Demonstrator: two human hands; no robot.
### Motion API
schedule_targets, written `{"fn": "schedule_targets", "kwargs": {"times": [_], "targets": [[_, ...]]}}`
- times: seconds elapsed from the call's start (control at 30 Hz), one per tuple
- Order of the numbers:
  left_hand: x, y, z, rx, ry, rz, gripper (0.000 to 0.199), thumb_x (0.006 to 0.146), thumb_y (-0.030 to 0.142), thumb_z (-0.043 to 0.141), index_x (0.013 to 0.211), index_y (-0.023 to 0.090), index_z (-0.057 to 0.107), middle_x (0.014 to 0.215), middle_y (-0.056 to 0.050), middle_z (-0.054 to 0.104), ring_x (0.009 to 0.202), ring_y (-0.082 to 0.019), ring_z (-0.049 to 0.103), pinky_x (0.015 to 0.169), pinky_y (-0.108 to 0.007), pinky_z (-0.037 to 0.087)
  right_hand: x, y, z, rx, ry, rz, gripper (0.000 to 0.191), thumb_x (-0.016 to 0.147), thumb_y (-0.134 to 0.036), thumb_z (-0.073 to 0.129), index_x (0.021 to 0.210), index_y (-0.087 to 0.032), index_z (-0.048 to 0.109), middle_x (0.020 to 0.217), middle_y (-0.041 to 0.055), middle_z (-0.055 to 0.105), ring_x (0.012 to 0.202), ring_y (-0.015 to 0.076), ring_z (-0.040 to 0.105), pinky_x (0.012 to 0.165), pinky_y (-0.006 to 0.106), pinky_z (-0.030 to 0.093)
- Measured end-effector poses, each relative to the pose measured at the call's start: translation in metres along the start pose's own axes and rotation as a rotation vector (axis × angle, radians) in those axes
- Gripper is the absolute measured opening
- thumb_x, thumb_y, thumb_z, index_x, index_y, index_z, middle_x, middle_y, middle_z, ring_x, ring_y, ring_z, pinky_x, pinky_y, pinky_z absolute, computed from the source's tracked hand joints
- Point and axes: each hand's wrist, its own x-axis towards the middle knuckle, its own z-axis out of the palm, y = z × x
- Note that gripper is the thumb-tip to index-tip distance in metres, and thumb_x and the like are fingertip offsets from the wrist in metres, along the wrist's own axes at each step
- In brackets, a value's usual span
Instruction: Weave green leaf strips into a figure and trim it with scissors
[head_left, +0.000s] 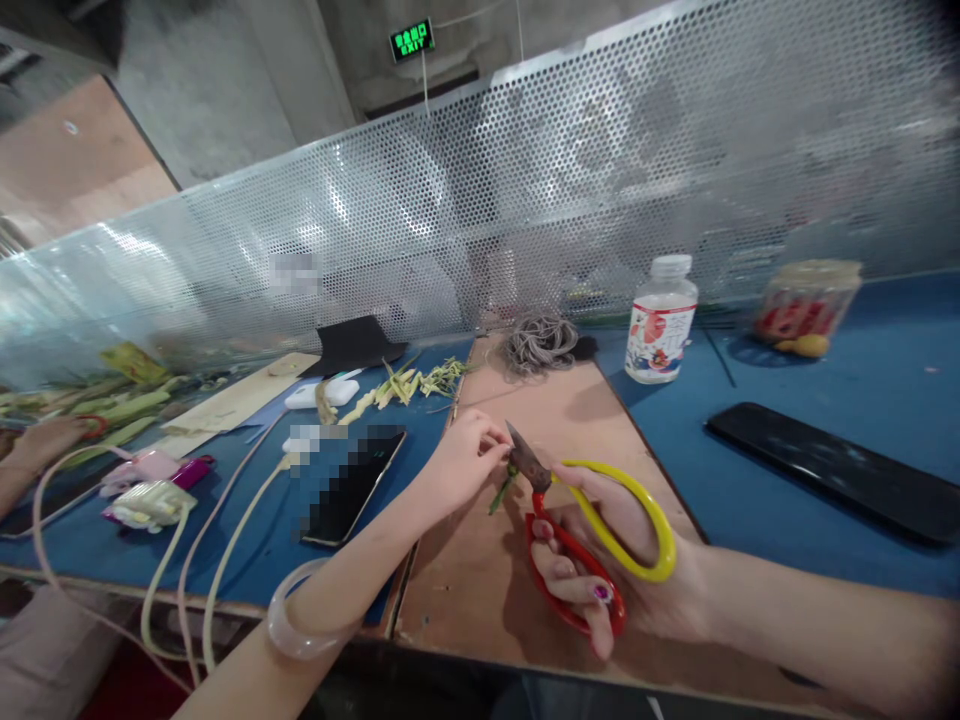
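My right hand (592, 540) grips a pair of scissors (536, 472) with one red and one yellow handle loop; the dark blades look closed or nearly closed and point up and left. The blade tips are close to the fingertips of my left hand (474, 455), whose thumb and fingers are pinched together. A small green plant piece (501, 492) shows just beneath the pinch and beside the blades; the fingers mostly hide its upper end. Both hands are above a brown wooden board (457, 575).
A grey cord coil (540, 345) lies at the board's far end. A labelled bottle (661, 325), a jar (806, 310) and a black case (832, 470) are right. Left are a phone (367, 490), cables, plant scraps (405, 385) and another person's hand (49, 445). Behind rises a perforated metal screen (375, 210).
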Motion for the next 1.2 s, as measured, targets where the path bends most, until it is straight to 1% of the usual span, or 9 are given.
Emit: {"fn": "schedule_targets", "kwargs": {"times": [0.1, 0.2, 0.53, 0.67, 0.8, 0.9, 1.0, 1.07, 1.2], "targets": [[-0.0001, -0.0024, 0.0018, -0.072, -0.014, -0.011, 0.009, 0.076, 0.018, 0.053, 0.072, 0.013, 0.059, 0.089, -0.004, 0.049, 0.067, -0.010, 0.056, 0.055, -0.022, 0.050, -0.0003, 0.0007, -0.0013, 0.002, -0.004, -0.005, 0.049, 0.080, -0.062, 0.029, 0.074, -0.016, 0.046, 0.059, -0.0008, 0.043, 0.044, 0.0088, 0.037, 0.044, 0.023, 0.045], [-0.0002, -0.0035, 0.0029, -0.127, -0.023, -0.016, 0.010, 0.077, 0.019, 0.052, 0.073, 0.012, 0.059, 0.090, -0.004, 0.048, 0.062, -0.008, 0.056, 0.052, -0.022, 0.050, -0.0004, 0.0010, -0.0020, -0.002, -0.012, -0.007, 0.049, 0.080, -0.061, 0.029, 0.075, -0.016, 0.046, 0.060, -0.0001, 0.045, 0.045, 0.0094, 0.039, 0.046, 0.025, 0.045], [0.0000, -0.0060, 0.0041, -0.180, -0.023, 0.002, 0.009, 0.076, 0.018, 0.053, 0.073, 0.011, 0.059, 0.093, -0.004, 0.046, 0.062, -0.007, 0.056, 0.057, -0.023, 0.052, 0.0003, 0.0009, -0.0017, -0.033, 0.003, -0.020, 0.052, 0.079, -0.064, 0.028, 0.077, -0.015, 0.046, 0.063, 0.0017, 0.048, 0.047, 0.0108, 0.043, 0.048, 0.022, 0.039], [-0.0006, -0.0056, 0.0032, -0.201, -0.018, 0.006, 0.010, 0.076, 0.020, 0.054, 0.073, 0.011, 0.059, 0.094, -0.004, 0.046, 0.065, -0.008, 0.057, 0.058, -0.022, 0.052, -0.0003, 0.0006, -0.0019, -0.028, -0.006, -0.019, 0.052, 0.079, -0.065, 0.029, 0.078, -0.015, 0.046, 0.064, 0.0018, 0.048, 0.048, 0.0111, 0.044, 0.049, 0.022, 0.037], [-0.0008, -0.0053, 0.0024, -0.217, -0.015, 0.011, 0.010, 0.077, 0.019, 0.054, 0.075, 0.011, 0.059, 0.094, -0.004, 0.045, 0.063, -0.007, 0.058, 0.058, -0.022, 0.052, -0.0004, 0.0003, -0.0024, -0.033, -0.007, -0.018, 0.050, 0.079, -0.063, 0.030, 0.077, -0.016, 0.045, 0.063, 0.0015, 0.049, 0.047, 0.0104, 0.043, 0.048, 0.021, 0.038], [-0.0002, -0.0060, 0.0023, -0.224, -0.013, 0.020, 0.010, 0.077, 0.019, 0.053, 0.076, 0.011, 0.058, 0.095, -0.003, 0.045, 0.059, -0.006, 0.058, 0.059, -0.022, 0.052, -0.0004, -0.0002, -0.0019, -0.037, -0.007, -0.020, 0.049, 0.080, -0.062, 0.029, 0.076, -0.016, 0.045, 0.062, 0.0011, 0.048, 0.046, 0.0100, 0.043, 0.046, 0.021, 0.040], [0.0005, -0.0060, 0.0020, -0.215, -0.023, 0.018, 0.011, 0.078, 0.020, 0.053, 0.076, 0.011, 0.058, 0.094, -0.003, 0.046, 0.055, -0.005, 0.057, 0.059, -0.023, 0.051, -0.0003, -0.0010, -0.0012, -0.054, -0.005, -0.004, 0.047, 0.080, -0.061, 0.029, 0.076, -0.017, 0.046, 0.061, 0.0002, 0.046, 0.043, 0.0101, 0.040, 0.038, 0.022, 0.041], [0.0005, -0.0049, 0.0016, -0.210, -0.022, 0.014, 0.011, 0.077, 0.020, 0.053, 0.075, 0.011, 0.058, 0.094, -0.003, 0.046, 0.054, -0.004, 0.056, 0.059, -0.023, 0.051, -0.0002, -0.0015, -0.0011, -0.057, 0.010, 0.015, 0.046, 0.079, -0.061, 0.032, 0.076, -0.018, 0.046, 0.060, -0.0002, 0.045, 0.041, 0.0094, 0.038, 0.032, 0.020, 0.037], [-0.0005, -0.0014, 0.0012, -0.214, -0.012, 0.010, 0.011, 0.077, 0.021, 0.053, 0.074, 0.012, 0.058, 0.094, -0.003, 0.045, 0.054, -0.004, 0.055, 0.058, -0.023, 0.052, 0.0005, -0.0027, 0.0001, -0.038, 0.057, 0.033, 0.046, 0.078, -0.061, 0.036, 0.073, -0.017, 0.046, 0.059, 0.0002, 0.044, 0.039, 0.0068, 0.034, 0.028, 0.014, 0.021]]}}
